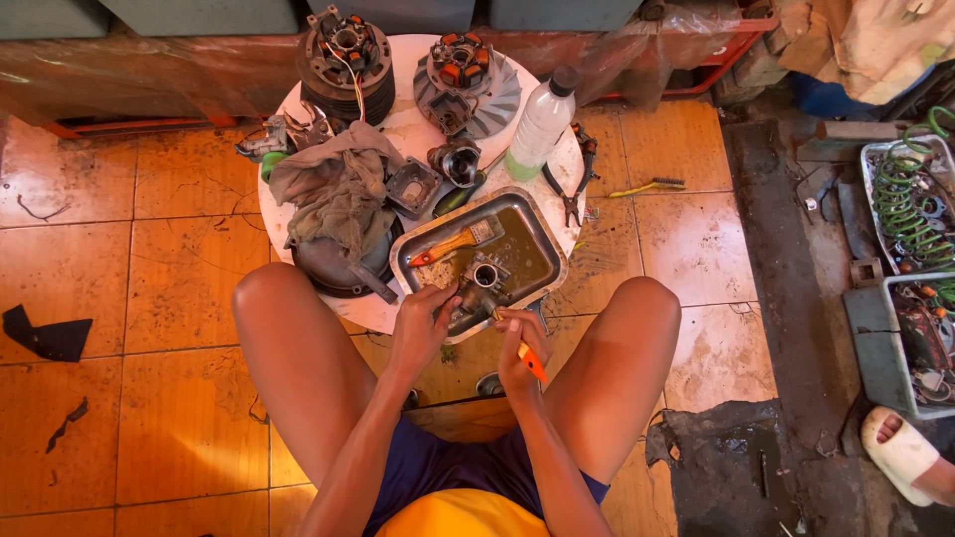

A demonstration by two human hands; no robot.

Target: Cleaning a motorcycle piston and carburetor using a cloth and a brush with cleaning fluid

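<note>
Before you, a crumpled grey cloth rag [338, 194], a clear plastic bottle with black cap [540, 124], a round finned metal engine part [468, 85], coiled green springs [903, 204], black pliers [577, 174]

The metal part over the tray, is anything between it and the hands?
Nothing visible. The left hand already grips the metal part over the tray, and the right hand brings an orange-handled tool against it. The brush lies behind.

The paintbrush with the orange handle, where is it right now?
In the head view, the paintbrush lies in the metal tray of brown liquid on the round white table, just beyond the left hand.
</note>
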